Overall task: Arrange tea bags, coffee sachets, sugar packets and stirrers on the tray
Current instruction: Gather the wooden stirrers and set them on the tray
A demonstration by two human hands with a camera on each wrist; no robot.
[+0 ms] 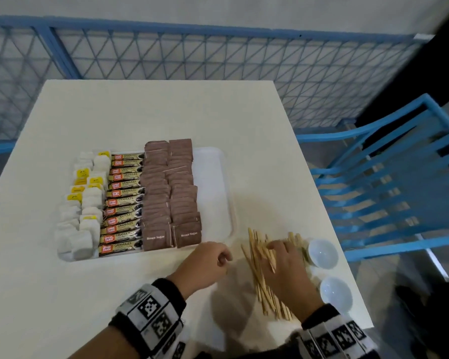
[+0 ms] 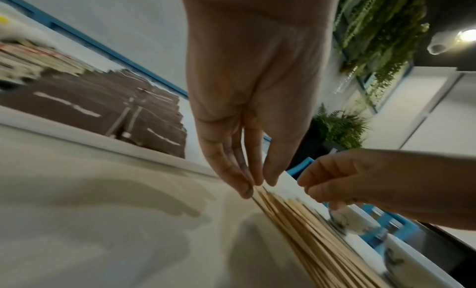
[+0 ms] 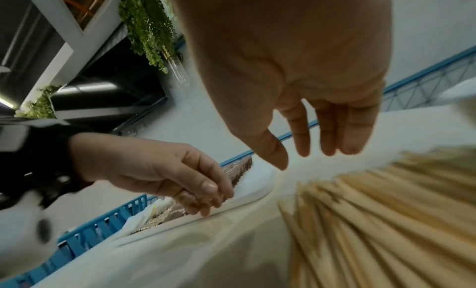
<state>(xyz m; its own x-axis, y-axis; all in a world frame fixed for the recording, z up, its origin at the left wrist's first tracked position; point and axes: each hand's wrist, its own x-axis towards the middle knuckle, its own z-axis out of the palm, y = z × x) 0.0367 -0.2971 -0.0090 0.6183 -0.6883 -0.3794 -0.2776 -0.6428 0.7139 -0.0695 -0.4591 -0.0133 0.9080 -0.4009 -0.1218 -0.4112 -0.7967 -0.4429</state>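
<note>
A white tray (image 1: 213,193) holds tea bags (image 1: 86,203) on the left, then coffee sachets (image 1: 122,203), then two columns of brown sugar packets (image 1: 171,193); its right strip is bare. A fanned pile of wooden stirrers (image 1: 254,265) lies on the table right of the tray's front corner. My right hand (image 1: 275,248) lies over the pile, fingers straight and slightly spread (image 3: 309,150), gripping nothing. My left hand (image 1: 223,255) hovers at the tray's front right corner, fingers hanging loosely together (image 2: 257,182) beside the stirrers' (image 2: 309,231) ends, holding nothing.
Two small white bowls (image 1: 322,252) (image 1: 336,294) stand just right of the stirrers, close to the table's right edge. A blue slatted chair (image 1: 399,190) stands beyond that edge. A blue mesh railing (image 1: 218,53) runs behind the table.
</note>
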